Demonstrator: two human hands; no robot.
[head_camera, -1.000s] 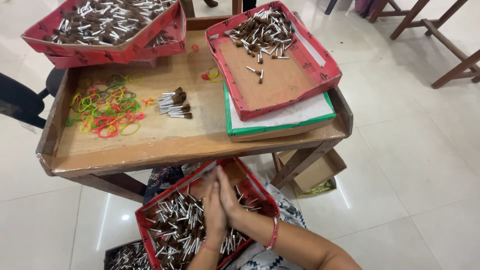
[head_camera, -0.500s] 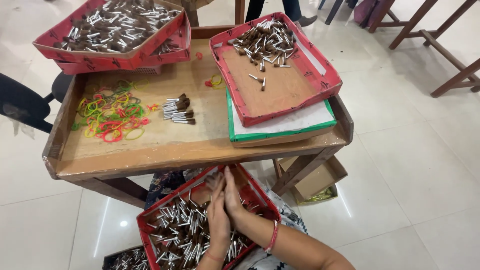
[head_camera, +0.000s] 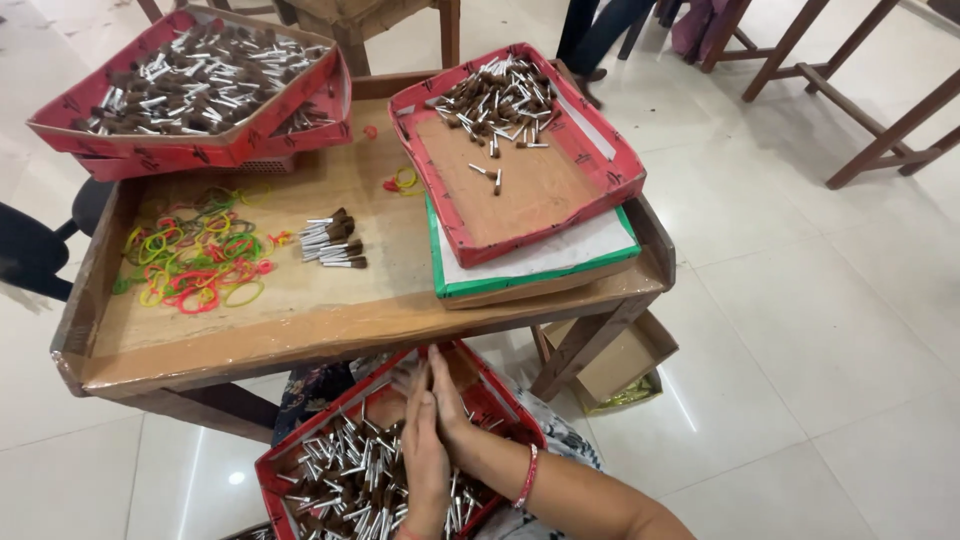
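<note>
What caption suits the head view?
Left hand and right hand pressed together over red cardboard tray of small silver-handled brushes.

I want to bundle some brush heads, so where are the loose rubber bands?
In the head view, the rubber bands lie on the left part of the wooden table, left of the small pile of brush heads.

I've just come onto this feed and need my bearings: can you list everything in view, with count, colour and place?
Wooden table: one, brown, centre.
Red trays of small brushes: four; lap tray under the hands, far-left tray on the table, right tray stacked on a green-edged tray, and a corner of a fourth at the bottom edge.
Rubber bands: many, mixed colours, table left.
Bundle of brushes: one, silver and brown, table centre.
Cardboard box: one, brown, on the floor under the table.
Wooden furniture legs: brown, top right.
Left hand, right hand: pressed together over the lap tray; red bangle on the right wrist.
</note>
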